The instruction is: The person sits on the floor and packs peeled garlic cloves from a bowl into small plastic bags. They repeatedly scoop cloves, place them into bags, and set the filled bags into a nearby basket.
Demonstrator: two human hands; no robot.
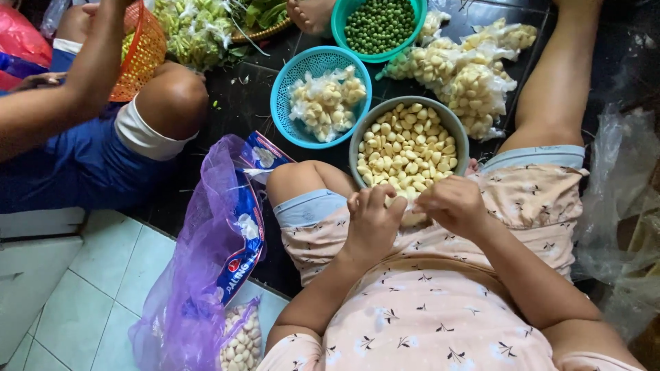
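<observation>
Nearest, both hands meet over the lap: the left hand [371,223] and the right hand [454,204] are pinched together on a single pale garlic clove [405,203], which is mostly hidden between the fingertips. It looks like the peeling step; next, the skin must be worked loose with a careful thumbnail grip. Just beyond at 12 o'clock, touching the knees, sits a grey bowl [459,132] of peeled cloves. At 11 o'clock a teal basket [285,82] holds bagged garlic. At 8 o'clock lies a purple mesh sack [199,275]. Farthest, at 12 o'clock, is a basket of green peas [379,24].
</observation>
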